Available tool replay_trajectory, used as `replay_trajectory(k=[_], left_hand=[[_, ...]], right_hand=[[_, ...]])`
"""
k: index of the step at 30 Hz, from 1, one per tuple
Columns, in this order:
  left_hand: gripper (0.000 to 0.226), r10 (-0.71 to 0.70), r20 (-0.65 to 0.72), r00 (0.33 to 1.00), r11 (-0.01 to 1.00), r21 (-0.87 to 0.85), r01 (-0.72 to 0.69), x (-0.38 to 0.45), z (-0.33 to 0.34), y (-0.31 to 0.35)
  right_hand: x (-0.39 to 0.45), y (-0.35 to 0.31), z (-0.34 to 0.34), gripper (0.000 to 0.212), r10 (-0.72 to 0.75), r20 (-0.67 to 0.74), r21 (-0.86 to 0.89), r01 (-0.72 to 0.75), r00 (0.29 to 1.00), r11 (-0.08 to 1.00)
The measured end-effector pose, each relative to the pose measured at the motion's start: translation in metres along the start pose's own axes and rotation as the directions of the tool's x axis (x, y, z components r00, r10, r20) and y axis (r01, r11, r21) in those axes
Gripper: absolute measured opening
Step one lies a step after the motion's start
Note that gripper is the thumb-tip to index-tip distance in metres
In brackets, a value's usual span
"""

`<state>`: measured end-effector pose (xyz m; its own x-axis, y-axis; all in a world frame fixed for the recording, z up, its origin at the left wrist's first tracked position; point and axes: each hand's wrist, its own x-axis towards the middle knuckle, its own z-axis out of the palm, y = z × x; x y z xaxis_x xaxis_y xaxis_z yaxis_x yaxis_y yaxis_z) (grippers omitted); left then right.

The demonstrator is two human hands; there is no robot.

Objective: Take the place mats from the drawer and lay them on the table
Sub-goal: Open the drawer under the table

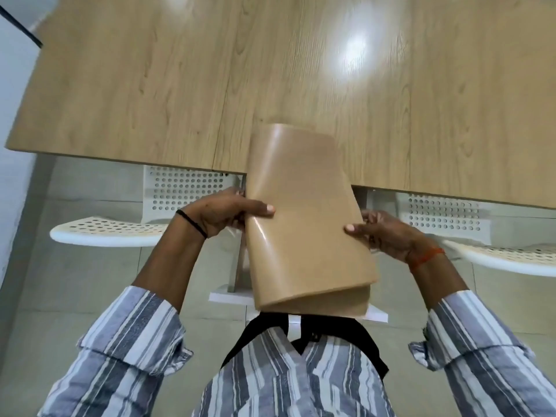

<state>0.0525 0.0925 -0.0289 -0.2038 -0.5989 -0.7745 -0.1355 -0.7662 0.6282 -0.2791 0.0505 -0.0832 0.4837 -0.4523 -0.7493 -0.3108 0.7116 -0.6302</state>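
Place mats [304,215]: a tan, flexible stack, bowing upward along its middle, at least two layers showing at the near edge, where the top one is lifting off the one below. The stack is hanging in the air over the near edge of the table [150,85], far end reaching over the wood, near end close to the person's chest. Nothing is resting on the tabletop yet.

Long axis is running away from the person, near to far, leaning slightly left at the far end. Short sides are facing the body and the table.

Left hand [222,212] is clamping the left long edge, thumb on top, fingers under and hidden. Right hand [388,233] is gripping the right long edge the same way, thumb pressing the top face. Both are closed on the mats, squeezing inward, which likely explains the bow.

Step, as I read it: the mats are out of the drawer and being brought to the table; laying has not begun. No drawer is in view.

Next move probably calls for peeling one mat off the stack, easing the squeeze so it flattens, and setting it down.

Two white perforated chairs [114,230] are sitting tucked under the table edge, either side of the hands.
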Motion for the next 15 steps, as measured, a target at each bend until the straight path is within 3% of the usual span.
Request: replay_trajectory(k=[2,6,8,11,13,15], left_hand=[[0.055,0.016,-0.072,0.997,0.988,-0.152,-0.027,0.013,0.002,0.009],[0.019,-0.012,-0.22,0.975,0.889,-0.449,-0.09,0.045,0.021,0.022],[0.006,-0.061,-0.267,0.962,0.834,-0.543,-0.098,0.062,0.033,0.028],[0.013,-0.116,-0.259,0.959,0.77,-0.633,-0.078,0.087,0.055,0.036],[0.015,-0.138,-0.244,0.96,0.717,-0.693,-0.073,0.1,0.071,0.037],[0.016,-0.147,-0.229,0.962,0.681,-0.729,-0.069,0.114,0.087,0.044]], right_hand=[[0.007,-0.026,-0.004,0.072,-0.096,-0.208,-0.037,0.09,0.974,0.995],[0.021,-0.057,-0.01,0.042,-0.265,-0.537,-0.14,0.225,0.801,0.964],[0.024,-0.06,-0.014,0.052,-0.302,-0.634,-0.17,0.252,0.712,0.953],[0.023,-0.056,-0.014,0.062,-0.334,-0.72,-0.261,0.209,0.608,0.942],[0.024,-0.05,-0.009,0.044,-0.322,-0.695,-0.266,0.186,0.643,0.946],[0.026,-0.046,-0.008,0.028,-0.264,-0.654,-0.161,0.21,0.709,0.964]])
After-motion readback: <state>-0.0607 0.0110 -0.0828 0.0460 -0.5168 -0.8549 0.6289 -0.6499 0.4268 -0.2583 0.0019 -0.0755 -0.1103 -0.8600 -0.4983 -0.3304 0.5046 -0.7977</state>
